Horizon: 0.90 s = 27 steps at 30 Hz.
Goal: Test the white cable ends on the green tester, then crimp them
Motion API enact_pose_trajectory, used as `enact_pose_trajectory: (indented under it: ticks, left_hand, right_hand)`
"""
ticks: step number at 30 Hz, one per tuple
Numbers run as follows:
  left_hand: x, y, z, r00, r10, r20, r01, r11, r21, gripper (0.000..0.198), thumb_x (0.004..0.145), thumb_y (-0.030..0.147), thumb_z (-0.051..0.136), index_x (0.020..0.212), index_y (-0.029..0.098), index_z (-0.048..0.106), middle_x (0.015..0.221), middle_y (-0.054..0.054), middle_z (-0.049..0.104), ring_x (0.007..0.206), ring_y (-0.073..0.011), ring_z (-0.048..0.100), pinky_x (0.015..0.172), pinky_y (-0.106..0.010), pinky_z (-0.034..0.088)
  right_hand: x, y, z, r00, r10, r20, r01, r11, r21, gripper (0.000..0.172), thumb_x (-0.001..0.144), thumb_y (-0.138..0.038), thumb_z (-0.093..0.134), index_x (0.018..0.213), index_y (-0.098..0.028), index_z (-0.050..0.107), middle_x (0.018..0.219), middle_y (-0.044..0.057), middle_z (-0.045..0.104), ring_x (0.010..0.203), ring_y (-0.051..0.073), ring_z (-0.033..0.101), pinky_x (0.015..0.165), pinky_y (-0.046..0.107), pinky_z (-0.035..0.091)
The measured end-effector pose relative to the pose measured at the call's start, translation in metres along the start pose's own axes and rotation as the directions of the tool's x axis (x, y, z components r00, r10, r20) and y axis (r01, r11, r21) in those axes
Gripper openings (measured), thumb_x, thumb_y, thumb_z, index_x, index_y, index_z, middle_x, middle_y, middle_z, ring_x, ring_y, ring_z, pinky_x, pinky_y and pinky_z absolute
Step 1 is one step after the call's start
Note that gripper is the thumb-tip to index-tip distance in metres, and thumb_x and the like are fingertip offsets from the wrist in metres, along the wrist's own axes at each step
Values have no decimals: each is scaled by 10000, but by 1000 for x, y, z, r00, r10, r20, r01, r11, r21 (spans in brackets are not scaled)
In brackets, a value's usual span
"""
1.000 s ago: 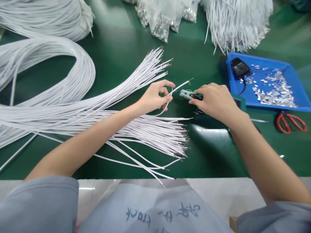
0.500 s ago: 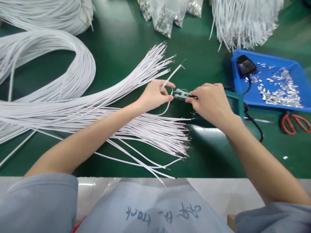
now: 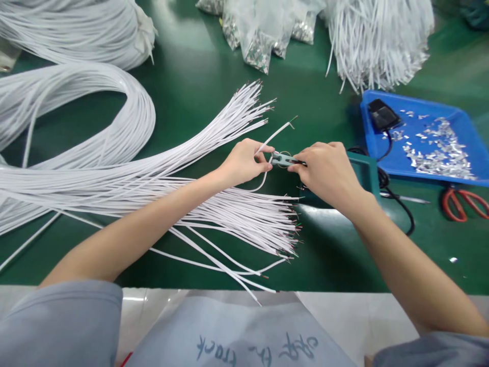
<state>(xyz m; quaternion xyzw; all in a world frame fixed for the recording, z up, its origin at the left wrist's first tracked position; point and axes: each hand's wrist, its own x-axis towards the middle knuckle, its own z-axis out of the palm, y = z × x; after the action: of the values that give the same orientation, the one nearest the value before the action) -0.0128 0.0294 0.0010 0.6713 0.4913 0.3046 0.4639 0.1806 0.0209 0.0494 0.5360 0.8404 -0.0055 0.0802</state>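
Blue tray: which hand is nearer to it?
Right. The right hand, holding the pale-green tool, is left of the blue tray; the left hand, holding a white cable, is farther left.

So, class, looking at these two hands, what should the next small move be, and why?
Probably a gentle squeeze of the pale green tool by the right hand: its tip is right at the fingertips of the left hand, which pinches a white cable and seems to steady it. Whether the tip already grips anything is too small to tell.
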Motion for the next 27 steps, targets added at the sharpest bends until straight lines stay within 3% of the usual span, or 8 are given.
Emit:
enact_pose_trajectory:
  ticks: [4,7,12,18,20,23,25,27]
  left_hand:
    - [-1,2,0,1000,1,-9,-1,1000,18,49,703,96,700,659,116,708,941,-89,759,716,-161,652,747,-320,482]
    - [-2,3,0,1000,-5,-7,5,1000,19,94,702,98,709,788,130,730,849,-55,752,725,-162,654,759,-311,492]
    - [-2,4,-1,1000,1,-1,-1,1000,18,205,726,134,713,930,139,736,834,-41,746,621,-129,609,720,-310,485]
    - [-2,2,-1,1000,6,28,-6,1000,7,68,745,146,702,811,136,718,795,-41,746,697,-150,639,798,-340,477]
    - [-2,1,-1,1000,8,22,-8,1000,-4,42,746,160,706,782,139,710,815,-47,750,725,-156,649,819,-345,481]
    - [-2,-1,0,1000,6,12,-6,1000,-18,143,741,166,712,881,141,729,760,-37,739,721,-157,651,821,-342,492]
    - [-2,-2,0,1000,9,14,-9,1000,-29,298,719,116,698,1014,136,728,702,-15,725,699,-154,650,816,-334,500]
    - [-1,-2,0,1000,-5,14,5,999,-35,441,701,75,674,1139,120,698,684,-4,720,699,-154,659,810,-322,508]
  right_hand:
    - [-1,4,3,1000,-19,-8,19,1000,25,293,918,-284,465,815,-187,721,840,103,711,885,279,593,795,443,373]
    - [-1,10,6,998,-44,-43,48,996,79,307,938,-331,445,919,-183,713,997,109,713,1025,316,578,892,496,372]
    - [0,12,7,989,86,-124,-64,983,171,394,964,-238,331,1160,-144,660,1180,159,658,1079,330,559,858,458,420]
    - [0,21,8,984,112,-140,-84,978,190,434,936,-191,333,1234,-108,638,1177,180,656,1048,342,560,846,481,462]
    - [-2,24,9,974,121,-193,-76,972,222,425,938,-197,338,1205,-100,655,1141,188,670,1039,345,570,856,505,477]
    - [-12,15,8,915,20,-404,105,953,284,360,944,-199,379,1117,-158,692,1071,157,696,1026,307,597,903,500,495]
    - [-20,-3,9,849,-206,-487,376,882,283,324,936,-168,416,1092,-218,695,1077,114,703,1077,269,606,951,476,506]
    - [-27,-24,11,784,-419,-458,563,791,241,332,917,-113,432,1108,-202,689,1138,120,690,1176,258,584,1012,465,497]
